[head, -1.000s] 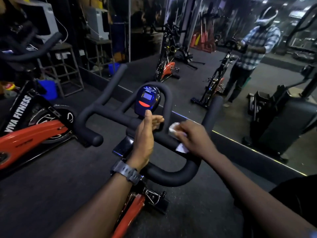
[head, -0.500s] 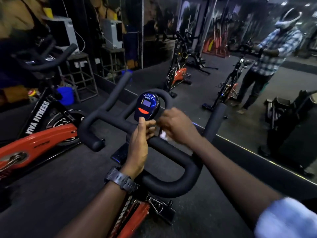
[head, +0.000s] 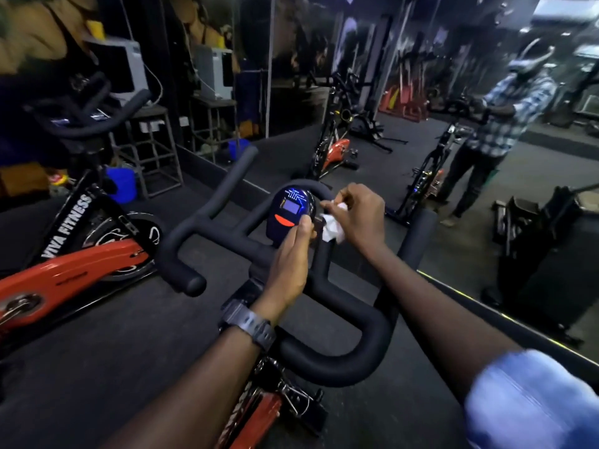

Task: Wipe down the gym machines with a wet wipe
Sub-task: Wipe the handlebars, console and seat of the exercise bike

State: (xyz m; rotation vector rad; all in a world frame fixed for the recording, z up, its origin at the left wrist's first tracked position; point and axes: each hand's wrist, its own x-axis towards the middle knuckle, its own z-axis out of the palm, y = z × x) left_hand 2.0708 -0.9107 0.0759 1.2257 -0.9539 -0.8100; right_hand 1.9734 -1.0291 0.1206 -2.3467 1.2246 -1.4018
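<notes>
**Wipe held at the spin bike's console**

At nine o'clock in the view stands a second spin bike (head: 64, 273), red-bodied with a black frame lettered "VIVA FITNESS"; its dark handlebars rise at about ten o'clock. Behind it, also toward ten o'clock, a blue bucket (head: 121, 184) sits on the floor just beside a metal stand (head: 155, 150).

In the centre, the near bike's black handlebar (head: 340, 361) loops from eight o'clock round to four o'clock. Mounted on it, just above centre, is an oval console (head: 290, 210) with a small lit screen and an orange button. The left hand (head: 288, 257), with a dark wristwatch (head: 251, 324) on its wrist, reaches up from six o'clock; its fingers lie fairly straight against the console's lower right edge, steadying rather than clasping it.

Immediately to the right, the right hand (head: 355, 215) has its fingers curled around a crumpled white wet wipe (head: 334, 226), pinching it at the console's right side, over the bar that runs up behind. A light blue sleeve (head: 531, 403) shows at five o'clock.

At two o'clock a wall mirror (head: 453, 92) reflects the person in a checked shirt at the bike.
</notes>
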